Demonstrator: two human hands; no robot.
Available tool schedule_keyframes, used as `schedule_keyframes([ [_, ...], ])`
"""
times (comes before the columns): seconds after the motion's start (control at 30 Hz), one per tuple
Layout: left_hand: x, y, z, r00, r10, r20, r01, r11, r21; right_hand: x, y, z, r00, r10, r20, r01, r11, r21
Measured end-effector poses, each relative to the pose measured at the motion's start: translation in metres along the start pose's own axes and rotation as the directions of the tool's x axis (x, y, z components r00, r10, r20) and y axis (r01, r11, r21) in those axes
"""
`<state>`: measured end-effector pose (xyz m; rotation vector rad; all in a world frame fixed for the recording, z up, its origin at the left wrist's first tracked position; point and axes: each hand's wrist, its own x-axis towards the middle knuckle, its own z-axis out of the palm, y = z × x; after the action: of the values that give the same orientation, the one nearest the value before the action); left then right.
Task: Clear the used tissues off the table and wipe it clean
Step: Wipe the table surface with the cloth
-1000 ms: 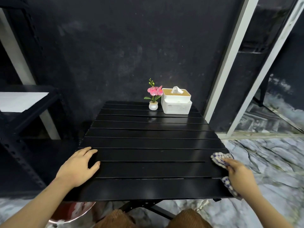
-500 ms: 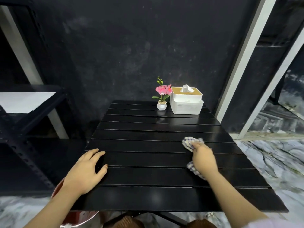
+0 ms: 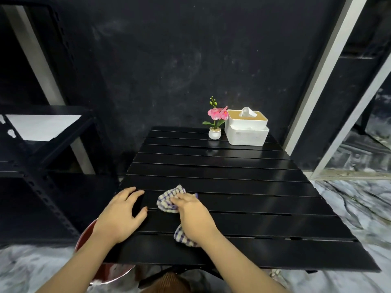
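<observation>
we've got the right hand [image 3: 195, 216] bunched on the checked cloth [image 3: 170, 200], near-left on the table [image 3: 243, 187], left hand [image 3: 120, 212] flat beside it; cloth looks soft and light, so press from the top.

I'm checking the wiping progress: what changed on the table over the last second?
The right hand swept the checked cloth leftward across the slatted table, from its right edge to beside the left hand. The left hand stayed flat near the left edge; the tissue box and flower pot kept their places.
</observation>
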<state>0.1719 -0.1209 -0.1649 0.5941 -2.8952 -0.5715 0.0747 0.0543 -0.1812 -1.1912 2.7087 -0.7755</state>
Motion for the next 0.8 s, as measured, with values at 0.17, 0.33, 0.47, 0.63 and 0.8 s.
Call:
schedule_keyframes([
  [0.17,-0.001,0.000,-0.001,1.000,0.002,0.011,-0.002,1.000,-0.004,-0.042,0.031,-0.030,0.997,-0.030,-0.073,0.033,0.999,0.041],
  [0.33,0.000,0.001,-0.002,0.999,0.007,0.039,-0.007,1.000,0.013,-0.088,0.096,-0.079,0.971,0.183,-0.155,-0.175,0.983,0.064],
  [0.47,0.004,0.000,-0.002,0.999,-0.005,0.042,0.005,1.000,-0.003,-0.106,0.149,-0.115,0.902,0.346,-0.256,-0.354,0.935,0.018],
  [0.63,0.022,0.001,-0.002,0.998,-0.024,0.053,0.026,0.999,-0.028,-0.102,0.186,-0.130,0.796,0.497,-0.347,-0.527,0.850,0.006],
  [0.8,0.047,0.002,0.000,0.998,-0.036,0.045,0.038,0.999,-0.025,-0.082,0.203,-0.142,0.692,0.581,-0.429,-0.639,0.769,0.010],
])
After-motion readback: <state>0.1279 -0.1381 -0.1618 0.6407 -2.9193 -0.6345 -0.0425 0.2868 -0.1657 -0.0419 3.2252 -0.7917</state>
